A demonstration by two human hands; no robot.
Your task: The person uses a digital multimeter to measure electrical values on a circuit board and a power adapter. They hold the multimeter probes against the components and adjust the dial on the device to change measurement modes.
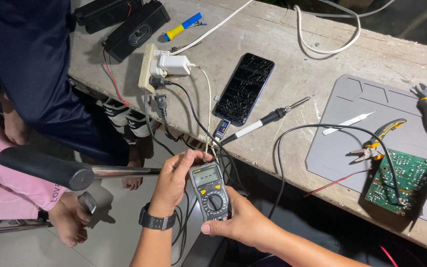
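Holding a grey handheld multimeter (210,190) out in front of the concrete bench (292,54), just off its near edge: left hand (174,180) curling round the meter's top left corner, right hand (240,222) gripping its lower end, thumb lying beside the dial. Lying on the bench beyond: a cracked phone (244,88), a soldering iron (268,119), a green circuit board (405,180) on a grey mat (347,148).

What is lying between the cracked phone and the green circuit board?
In the head view, a soldering iron lies between the cracked phone and the green circuit board, then a black cable and yellow-handled pliers.
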